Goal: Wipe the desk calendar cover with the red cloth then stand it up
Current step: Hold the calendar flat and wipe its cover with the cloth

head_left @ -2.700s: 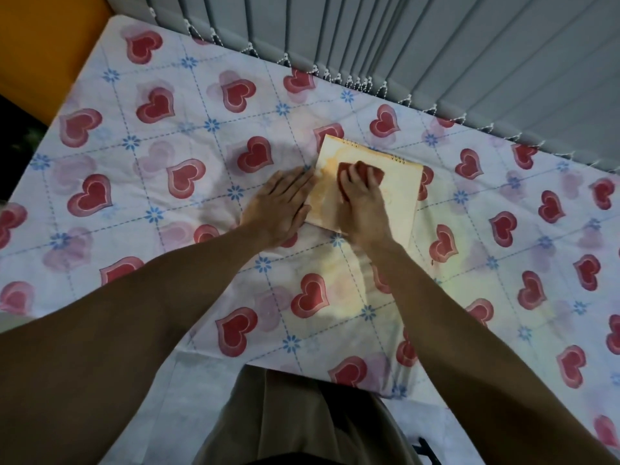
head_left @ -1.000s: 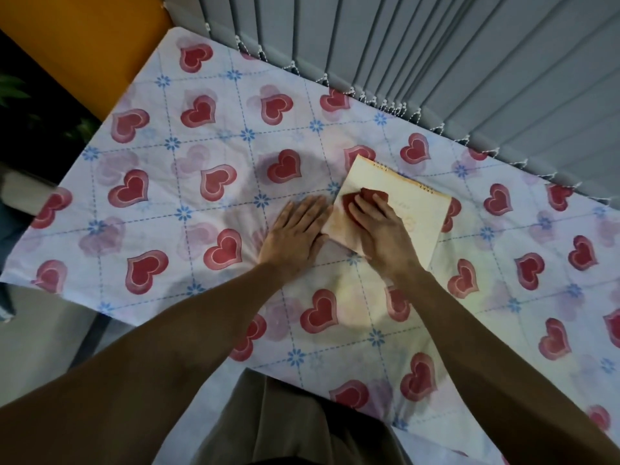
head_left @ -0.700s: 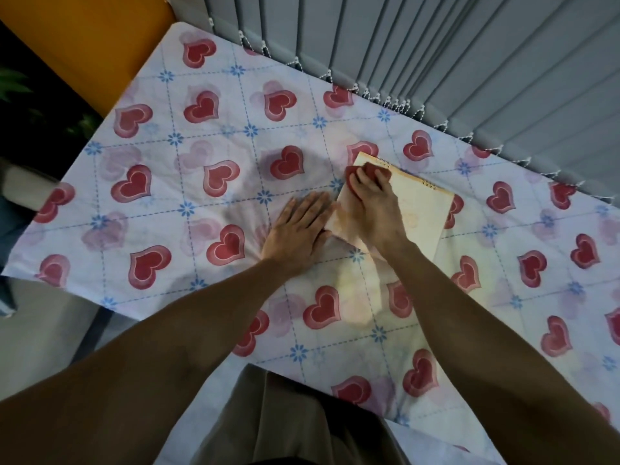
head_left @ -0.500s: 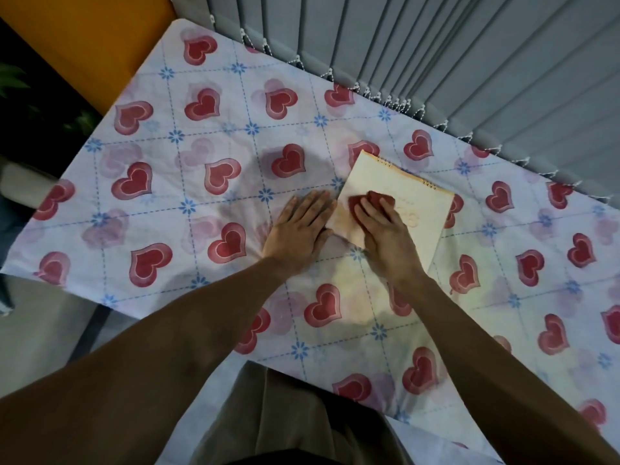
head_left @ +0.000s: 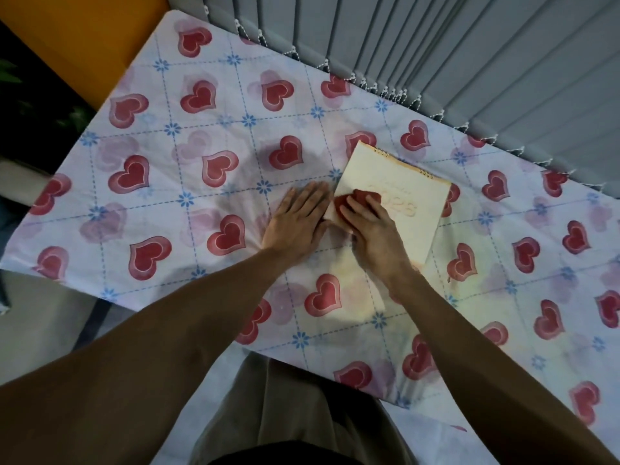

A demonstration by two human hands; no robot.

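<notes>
A cream desk calendar (head_left: 419,206) with spiral binding along its far edge lies flat on the heart-patterned tablecloth (head_left: 201,203). My right hand (head_left: 372,229) presses a small red cloth (head_left: 359,199) onto the near-left part of the cover; most of the cloth is hidden under my fingers. Flat on the tablecloth beside the calendar's left edge lies my left hand (head_left: 298,219), fingers extended and touching that edge, holding nothing.
Grey vertical blinds (head_left: 469,62) hang just behind the table's far edge. An orange wall (head_left: 73,38) and a dark area with plant leaves lie to the left. The table's near edge runs just in front of my body.
My right hand has slid the red cloth back and forth on the cover, now resting near the calendar's near-left part. The left hand has stayed beside the calendar.
</notes>
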